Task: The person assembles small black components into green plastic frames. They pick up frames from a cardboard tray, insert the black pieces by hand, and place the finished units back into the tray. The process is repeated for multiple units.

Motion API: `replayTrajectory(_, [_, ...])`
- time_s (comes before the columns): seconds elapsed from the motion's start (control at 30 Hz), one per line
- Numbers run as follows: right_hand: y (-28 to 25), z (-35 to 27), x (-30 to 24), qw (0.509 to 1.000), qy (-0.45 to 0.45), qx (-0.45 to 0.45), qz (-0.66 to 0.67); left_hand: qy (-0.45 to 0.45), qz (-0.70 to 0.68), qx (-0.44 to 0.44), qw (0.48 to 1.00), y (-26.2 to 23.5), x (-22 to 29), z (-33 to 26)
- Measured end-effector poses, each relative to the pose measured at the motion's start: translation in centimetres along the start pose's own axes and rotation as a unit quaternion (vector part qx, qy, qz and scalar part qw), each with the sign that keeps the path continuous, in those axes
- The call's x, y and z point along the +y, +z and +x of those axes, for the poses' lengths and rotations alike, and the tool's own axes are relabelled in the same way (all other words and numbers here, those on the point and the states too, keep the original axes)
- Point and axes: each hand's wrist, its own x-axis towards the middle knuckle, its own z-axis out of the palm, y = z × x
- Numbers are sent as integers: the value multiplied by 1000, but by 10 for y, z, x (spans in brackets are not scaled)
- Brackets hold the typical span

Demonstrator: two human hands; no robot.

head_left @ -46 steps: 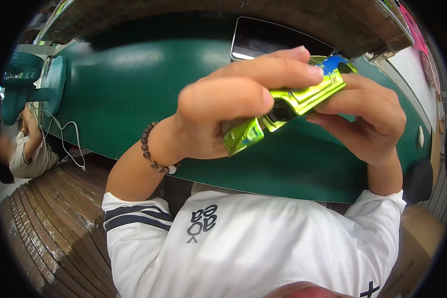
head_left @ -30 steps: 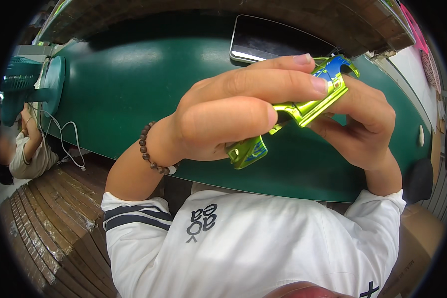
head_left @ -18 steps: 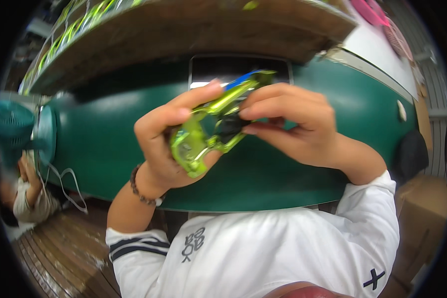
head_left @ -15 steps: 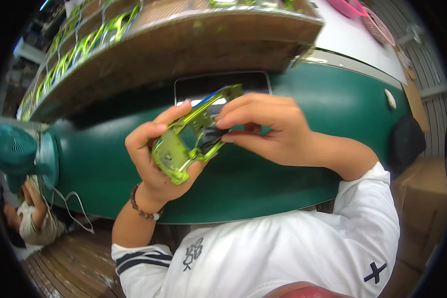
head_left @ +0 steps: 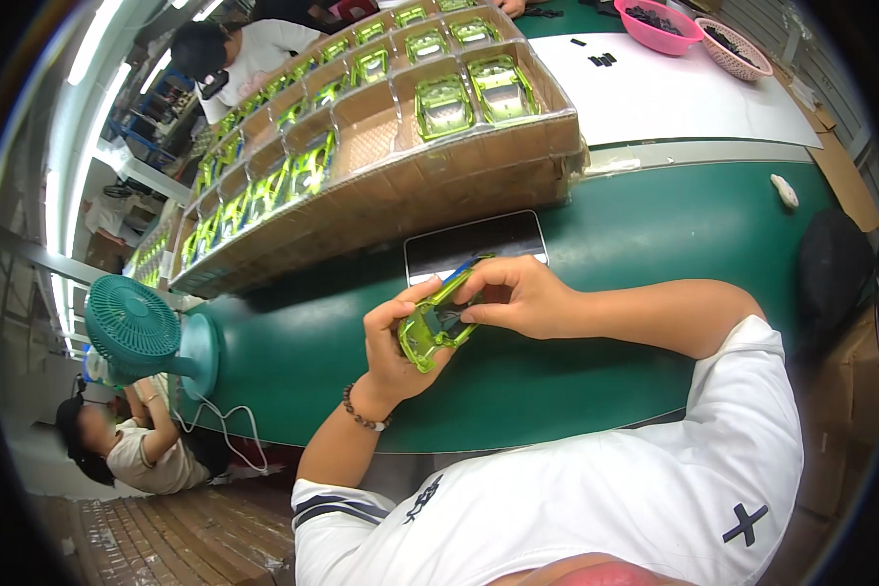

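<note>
L hand [head_left: 393,350] has fingers round green shell [head_left: 420,339], over worktop [head_left: 645,244] nr tablet [head_left: 449,244]; R hand [head_left: 525,296] fingers touch shell's open side — can't tell if gripping; box [head_left: 430,176] w/ similar shells [head_left: 506,90] beyond.

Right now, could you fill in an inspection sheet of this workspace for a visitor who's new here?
Surface: glossy green tabletop; a flat dark-screened device lies beyond the hands.
Job's things: shiny lime-green shell with a blue strip, held above the table; similar shells sit in a divided tray.
Clutter: small white object at the right; pink bowl and paler basket hold dark pieces.
Hands: left hand grips the shell; right hand has its fingertips at the open side, pinch unclear.
Cables: white cable loops at the table's left end.
Surroundings: teal fan on the left; seated co-worker nearby.
</note>
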Motion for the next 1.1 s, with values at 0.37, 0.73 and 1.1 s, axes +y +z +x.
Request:
replayTrajectory(0.37, [-2,4,4,999,-35,-12,-18,-3,21,-8,1000,-3,-1,-1])
replayTrajectory(0.73, [-10,5,-6,998,7,-32,-57,-6,22,3,1000,-3,-2,3])
replayTrajectory(1.1, [-7,4,-6,992,-61,11,-109,-16,-7,-15,1000,-9,-2,3])
